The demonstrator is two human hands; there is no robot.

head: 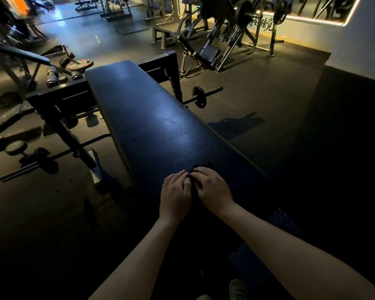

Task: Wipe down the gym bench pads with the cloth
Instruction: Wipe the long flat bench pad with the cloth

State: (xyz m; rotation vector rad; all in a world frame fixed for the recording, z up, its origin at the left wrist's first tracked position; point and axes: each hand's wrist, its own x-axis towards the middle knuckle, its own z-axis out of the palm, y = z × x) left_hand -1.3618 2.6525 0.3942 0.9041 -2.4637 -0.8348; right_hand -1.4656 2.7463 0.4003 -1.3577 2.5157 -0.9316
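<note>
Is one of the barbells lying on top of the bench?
No, the right barbell and the left barbell both lie on the floor beside the bench pad.

There is one long padded surface (pixel 152 118). Two hands are on it, a left hand (pixel 174 192) and a right hand (pixel 213 189), with one dark cloth (pixel 201 166) at their fingertips, hard to make out. Two short bars lie on the floor, each showing one plate: a right bar (pixel 212 90) and a left bar (pixel 20 172). One shoe (pixel 237 290) shows at the bottom edge.
</note>
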